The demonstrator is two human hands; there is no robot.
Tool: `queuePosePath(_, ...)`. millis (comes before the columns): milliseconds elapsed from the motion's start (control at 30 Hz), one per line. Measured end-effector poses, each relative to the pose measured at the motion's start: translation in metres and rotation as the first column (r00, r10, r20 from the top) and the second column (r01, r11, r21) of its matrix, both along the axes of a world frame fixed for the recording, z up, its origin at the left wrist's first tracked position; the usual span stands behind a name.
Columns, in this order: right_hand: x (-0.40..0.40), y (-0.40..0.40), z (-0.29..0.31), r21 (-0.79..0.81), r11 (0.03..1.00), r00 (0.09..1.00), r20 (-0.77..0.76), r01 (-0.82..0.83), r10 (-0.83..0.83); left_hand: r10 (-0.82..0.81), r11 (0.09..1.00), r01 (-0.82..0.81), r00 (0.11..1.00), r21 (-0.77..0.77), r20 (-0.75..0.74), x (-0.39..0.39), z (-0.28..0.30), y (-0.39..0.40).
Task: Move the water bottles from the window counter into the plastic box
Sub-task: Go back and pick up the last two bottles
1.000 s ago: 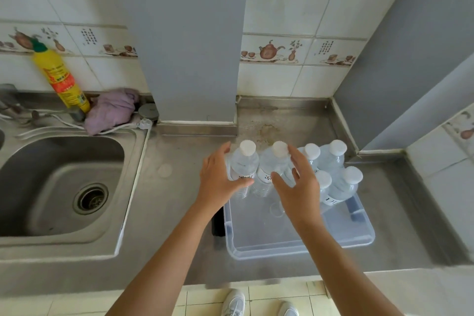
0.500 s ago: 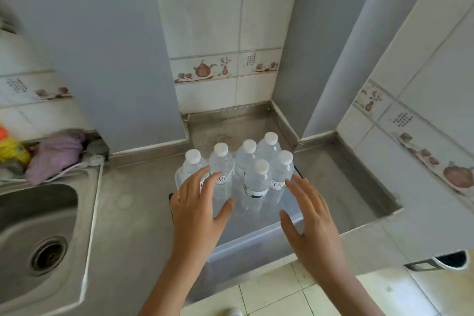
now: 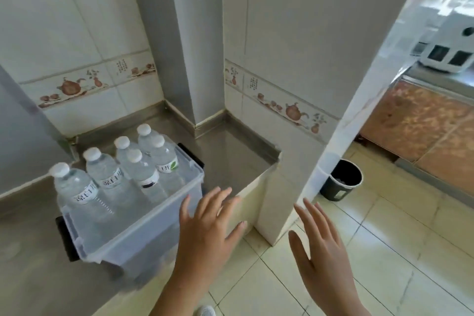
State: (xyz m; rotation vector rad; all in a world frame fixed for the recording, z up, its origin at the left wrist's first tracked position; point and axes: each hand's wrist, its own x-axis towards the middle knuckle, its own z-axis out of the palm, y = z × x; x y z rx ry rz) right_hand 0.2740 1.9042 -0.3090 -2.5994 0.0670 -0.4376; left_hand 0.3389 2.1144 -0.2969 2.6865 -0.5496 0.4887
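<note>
Plastic box (image 3: 143, 228) just left of empty hands (image 3: 259, 241)

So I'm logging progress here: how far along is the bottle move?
Done: six water bottles stand upright in the plastic box on the steel counter. In hand: nothing; the left hand and right hand are open, off the box. Left: no loose bottles show, though the window counter isn't clearly in view.

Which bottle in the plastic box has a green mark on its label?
The rightmost bottle in the plastic box: its label shows a green leaf mark, while the other labels visible carry only dark print.
</note>
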Motion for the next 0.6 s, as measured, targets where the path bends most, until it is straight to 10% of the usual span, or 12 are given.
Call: queuePosePath(600,-0.166,-0.221,0.01,-0.153,0.807,0.811,-0.051,0.571,-0.583,-0.558,0.824,0.557,0.83,0.106,-0.025,-0.083,0.007,-0.307)
